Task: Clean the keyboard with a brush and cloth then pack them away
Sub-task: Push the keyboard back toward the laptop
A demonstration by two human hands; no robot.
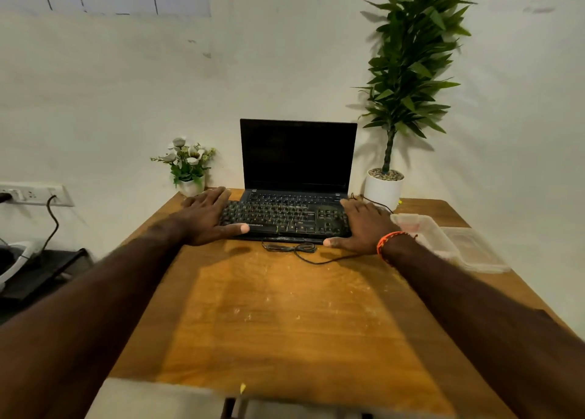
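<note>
A black keyboard point(285, 221) lies on the wooden table point(285, 308), right in front of an open laptop point(297, 156) with a dark screen. My left hand point(205, 216) rests flat over the keyboard's left end, fingers stretched toward the back and thumb along the front edge. My right hand point(364, 225), with an orange band at the wrist, lies the same way over the right end. The keyboard's black cable point(294, 249) is loosely coiled on the table just in front. No brush or cloth can be seen.
A clear plastic container point(424, 228) and its lid point(474, 251) sit at the table's right edge. A small flower pot point(190, 165) stands at the back left, a tall plant in a white pot point(383, 187) at the back right. A wall socket point(31, 194) is on the left.
</note>
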